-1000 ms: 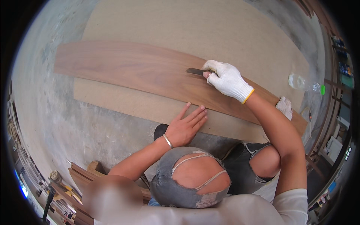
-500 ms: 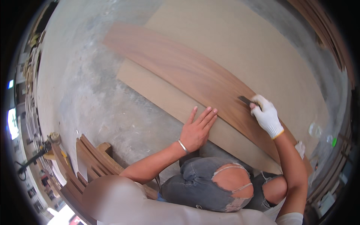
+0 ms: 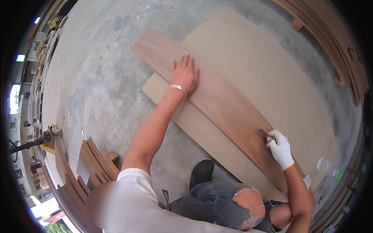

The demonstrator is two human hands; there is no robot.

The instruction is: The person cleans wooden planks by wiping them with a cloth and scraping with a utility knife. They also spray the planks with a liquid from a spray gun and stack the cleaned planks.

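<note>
A long reddish-brown wooden board (image 3: 223,101) lies slantwise over a beige sheet (image 3: 252,58) on the floor. My bare left hand (image 3: 185,77), with a silver bangle at the wrist, rests on the board toward its far end, fingers stretched out. My right hand (image 3: 281,151) wears a white knitted glove and is closed around a dark flat scraper (image 3: 264,133). The scraper's blade points up and left over the nearer half of the board; whether its edge touches the wood I cannot tell. Its grip is hidden in my fingers.
Curved wooden pieces (image 3: 91,159) stand at the lower left beside a black clamp-like arm (image 3: 33,143). Long boards (image 3: 326,42) are stacked along the right. Clear plastic (image 3: 322,165) and a small green item (image 3: 340,176) lie at the right. My bent knee (image 3: 248,202) is close to the sheet.
My left hand has gone from the board's near edge to farther up its surface. My right hand still grips the scraper. The view has shifted, so the board appears lower and farther right.
</note>
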